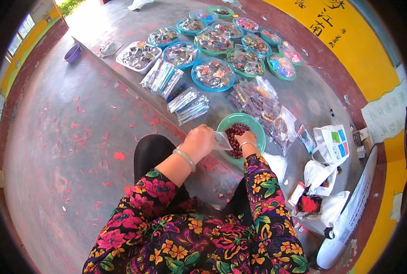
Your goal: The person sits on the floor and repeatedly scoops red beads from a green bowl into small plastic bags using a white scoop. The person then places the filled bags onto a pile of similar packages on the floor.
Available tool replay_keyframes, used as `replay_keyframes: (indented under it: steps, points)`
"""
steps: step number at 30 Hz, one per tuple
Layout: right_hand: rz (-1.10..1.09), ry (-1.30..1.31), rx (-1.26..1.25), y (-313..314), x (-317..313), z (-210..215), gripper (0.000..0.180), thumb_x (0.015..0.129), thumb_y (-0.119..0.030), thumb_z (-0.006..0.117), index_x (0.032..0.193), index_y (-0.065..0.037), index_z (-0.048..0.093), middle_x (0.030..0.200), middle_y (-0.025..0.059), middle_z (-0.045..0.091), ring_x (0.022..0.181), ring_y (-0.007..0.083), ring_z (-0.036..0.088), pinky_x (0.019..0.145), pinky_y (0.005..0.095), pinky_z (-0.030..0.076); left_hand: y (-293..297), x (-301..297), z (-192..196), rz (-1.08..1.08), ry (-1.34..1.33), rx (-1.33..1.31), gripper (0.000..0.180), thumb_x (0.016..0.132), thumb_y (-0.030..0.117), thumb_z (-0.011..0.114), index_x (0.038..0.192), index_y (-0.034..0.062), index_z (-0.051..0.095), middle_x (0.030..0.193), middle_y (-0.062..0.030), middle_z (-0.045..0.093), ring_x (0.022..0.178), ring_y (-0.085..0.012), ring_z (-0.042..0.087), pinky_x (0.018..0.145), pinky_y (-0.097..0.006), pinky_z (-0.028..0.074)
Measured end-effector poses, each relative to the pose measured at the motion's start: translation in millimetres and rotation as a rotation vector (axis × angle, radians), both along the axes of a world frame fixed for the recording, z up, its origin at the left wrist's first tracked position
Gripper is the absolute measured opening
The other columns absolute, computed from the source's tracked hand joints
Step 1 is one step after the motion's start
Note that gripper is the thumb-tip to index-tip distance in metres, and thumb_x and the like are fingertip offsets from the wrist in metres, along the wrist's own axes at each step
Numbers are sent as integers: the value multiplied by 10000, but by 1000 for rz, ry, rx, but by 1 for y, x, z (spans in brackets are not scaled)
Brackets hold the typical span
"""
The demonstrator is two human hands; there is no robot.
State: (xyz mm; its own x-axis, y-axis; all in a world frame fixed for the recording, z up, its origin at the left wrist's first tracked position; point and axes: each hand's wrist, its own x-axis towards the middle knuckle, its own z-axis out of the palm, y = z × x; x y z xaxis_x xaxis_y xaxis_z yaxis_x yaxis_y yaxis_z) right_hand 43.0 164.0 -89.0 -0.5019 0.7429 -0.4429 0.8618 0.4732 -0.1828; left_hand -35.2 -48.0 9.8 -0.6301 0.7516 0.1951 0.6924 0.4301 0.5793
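Observation:
In front of me a green basin (259, 129) holds a heap of dark red beads (238, 129), which look like strung bracelets, though I cannot make out each one. My right hand (246, 138) reaches into the basin, its fingers closed down on the beads. Beside the basin's left rim, my left hand (200, 139) is closed on the edge of a small clear plastic bag (222, 141). The bag hangs toward the beads and looks empty. A pale bangle (185, 160) circles my left wrist.
Beyond the basin lie bundles of packed pens (188, 104) and a pile of bagged bracelets (263, 102). Several basins of small packaged goods, including a blue basin (233, 82), stand farther off. White plastic bags (333, 145) sit at right; a purple basin (72, 54) is far left.

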Motion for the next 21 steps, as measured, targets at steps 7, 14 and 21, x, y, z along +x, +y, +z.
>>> replay_keyframes:
  steps: [7,14,21]
  points:
    - [-65,32,9,0,-10,-13,348,769,-284,546,1004,-35,605,1083,178,573,1011,321,550,852,388,446,4,-1,2,-25,-40,-6,162,777,122,498,718,-9,573,761,-183,554,725,-372,555,667,-428,461]
    - [182,617,8,8,6,39,256,718,-240,600,880,-43,615,843,173,623,800,294,609,720,369,471,3,-2,-2,-1,-46,-50,194,765,126,483,683,-20,582,757,-211,569,731,-386,555,680,-443,453]
    - [89,1054,-277,-31,59,142,170,767,-102,630,909,-13,603,774,52,631,709,104,583,637,238,460,10,4,-3,-51,-84,-98,191,741,129,503,679,-21,602,741,-217,582,735,-389,558,682,-453,451]
